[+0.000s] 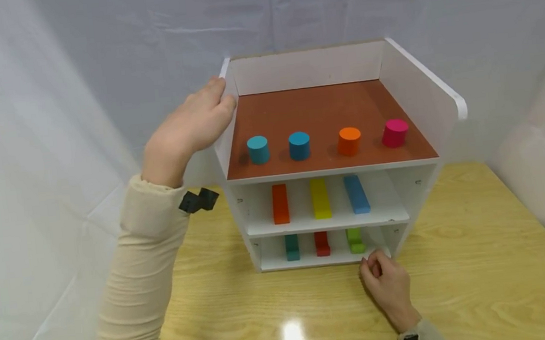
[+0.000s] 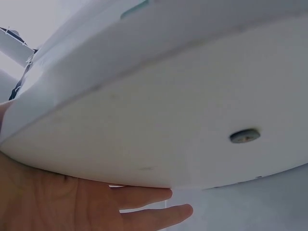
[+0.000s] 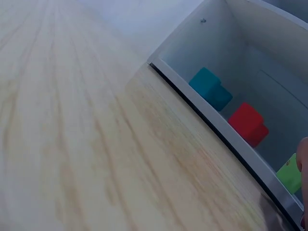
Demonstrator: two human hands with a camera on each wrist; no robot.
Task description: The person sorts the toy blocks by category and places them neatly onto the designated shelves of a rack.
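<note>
Resting flat, left hand [image 1: 189, 128] fingers steady the shelf [image 1: 414, 101]; right hand [image 1: 387, 285] fingers, loosely curled just beside the green block [image 1: 355, 240], could knock it deeper.

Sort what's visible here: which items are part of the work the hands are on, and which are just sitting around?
In hand:
left hand resting on the white shelf unit at its left wall
right hand on the table, fingers curled by the bottom shelf, nearest the green block

Lying about:
four cylinders on top
three bars on the middle shelf
teal block
red block
</note>
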